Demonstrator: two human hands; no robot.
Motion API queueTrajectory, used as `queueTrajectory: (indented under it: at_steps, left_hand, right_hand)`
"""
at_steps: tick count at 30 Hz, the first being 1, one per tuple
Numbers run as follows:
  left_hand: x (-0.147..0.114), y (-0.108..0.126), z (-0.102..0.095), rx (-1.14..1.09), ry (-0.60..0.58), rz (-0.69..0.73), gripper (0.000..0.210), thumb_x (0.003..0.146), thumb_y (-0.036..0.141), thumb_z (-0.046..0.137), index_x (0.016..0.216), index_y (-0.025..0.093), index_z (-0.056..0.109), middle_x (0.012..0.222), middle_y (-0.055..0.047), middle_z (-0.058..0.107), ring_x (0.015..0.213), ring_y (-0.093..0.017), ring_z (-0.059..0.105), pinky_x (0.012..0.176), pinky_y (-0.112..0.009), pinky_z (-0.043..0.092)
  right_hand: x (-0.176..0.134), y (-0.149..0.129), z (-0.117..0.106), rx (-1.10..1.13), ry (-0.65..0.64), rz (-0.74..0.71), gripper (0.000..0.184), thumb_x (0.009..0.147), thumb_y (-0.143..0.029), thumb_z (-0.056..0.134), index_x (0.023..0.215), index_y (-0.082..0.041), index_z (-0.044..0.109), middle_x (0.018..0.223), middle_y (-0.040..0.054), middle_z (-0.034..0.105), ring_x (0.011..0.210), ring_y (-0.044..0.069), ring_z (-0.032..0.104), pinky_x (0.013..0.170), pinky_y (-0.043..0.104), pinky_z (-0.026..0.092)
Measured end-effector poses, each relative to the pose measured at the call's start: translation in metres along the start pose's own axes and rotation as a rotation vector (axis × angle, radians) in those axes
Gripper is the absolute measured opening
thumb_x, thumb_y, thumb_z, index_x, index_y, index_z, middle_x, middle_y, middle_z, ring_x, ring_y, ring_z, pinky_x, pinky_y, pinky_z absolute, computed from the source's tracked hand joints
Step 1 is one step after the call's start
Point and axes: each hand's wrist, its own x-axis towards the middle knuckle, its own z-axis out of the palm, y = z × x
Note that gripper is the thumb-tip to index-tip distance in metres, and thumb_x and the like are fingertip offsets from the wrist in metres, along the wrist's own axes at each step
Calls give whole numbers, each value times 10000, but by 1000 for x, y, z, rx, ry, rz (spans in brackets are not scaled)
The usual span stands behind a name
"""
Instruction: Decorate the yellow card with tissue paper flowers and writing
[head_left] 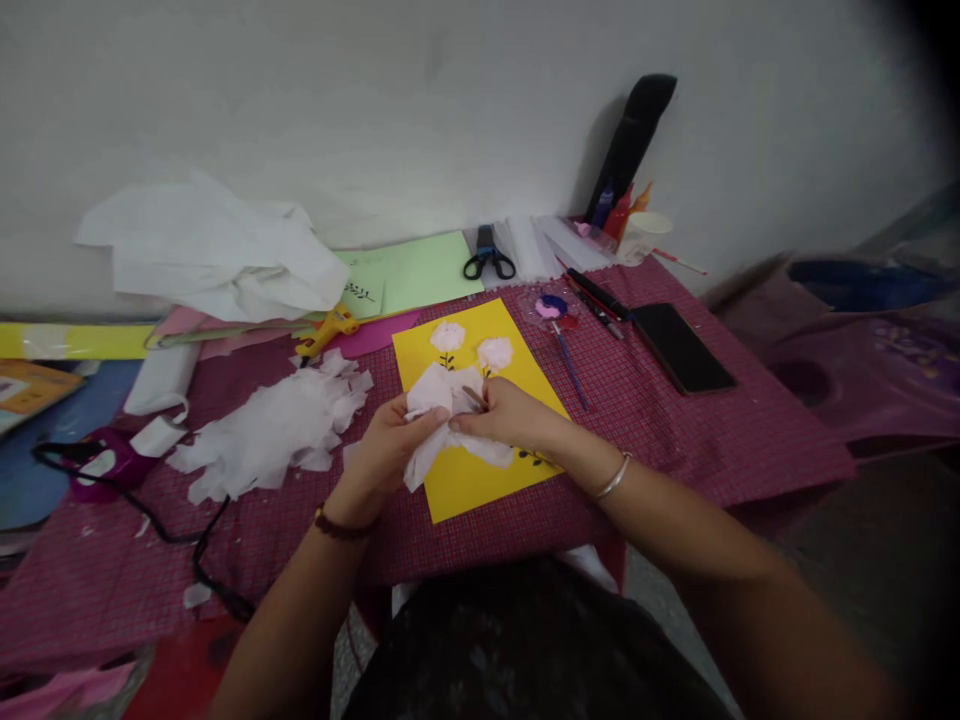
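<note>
Above a yellow sheet [480, 490], both my hands hold crumpled white tissue paper [429, 390]. My left hand [390, 440] pinches it from the left, thumb toward the middle. From the right my right hand [510, 412] grips the same paper, and a thin stick-like item [474, 397] shows by its fingers; its kind is unclear. Two pale ruffled paper flowers [448, 336] with dark painted leaves lie on the upper part of the sheet. Left of my hands is a heap of white tissue pieces [277, 425].
A yellow glue gun [328, 332] lies beyond the heap. Scissors [488, 255] rest on papers near the wall. To the right are a paint palette [551, 306], a paintbrush [570, 365], pens [598, 293] and a phone [681, 347]. A black cord [150, 515] crosses the left side.
</note>
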Motion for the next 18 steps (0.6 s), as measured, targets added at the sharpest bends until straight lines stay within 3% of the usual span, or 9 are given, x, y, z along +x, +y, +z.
queueTrajectory:
  at_steps: [4, 9, 15, 18]
  left_hand:
    - [0, 4, -3, -12, 9, -32, 360, 566, 259, 862, 874, 161, 704, 684, -16, 731, 536, -137, 659, 535, -236, 543]
    - [-1, 8, -6, 16, -61, -86, 303, 588, 285, 847, 841, 172, 724, 698, -33, 737, 520, -137, 648, 520, -241, 539]
    - [-4, 6, -7, 144, -152, -110, 334, 547, 264, 875, 837, 180, 731, 703, -19, 735, 590, -131, 662, 559, -213, 526]
    - [-5, 1, -6, 111, -128, -139, 359, 569, 346, 860, 836, 155, 715, 687, -22, 725, 564, -137, 649, 544, -223, 512]
  right_hand:
    - [1, 2, -1, 84, -80, 75, 148, 696, -242, 654, 648, -160, 540, 579, -19, 518, 505, 80, 432, 439, 214, 331]
    - [2, 7, -2, 252, -172, 22, 146, 676, -240, 667, 751, -157, 571, 683, 2, 571, 574, 96, 473, 520, 242, 409]
    - [-1, 5, -4, 139, -152, 22, 129, 667, -228, 665, 724, -151, 579, 648, -8, 542, 554, 92, 446, 487, 240, 372]
    - [-2, 4, -6, 101, -187, 47, 177, 679, -273, 682, 747, -137, 591, 655, -14, 544, 565, 87, 457, 495, 228, 378]
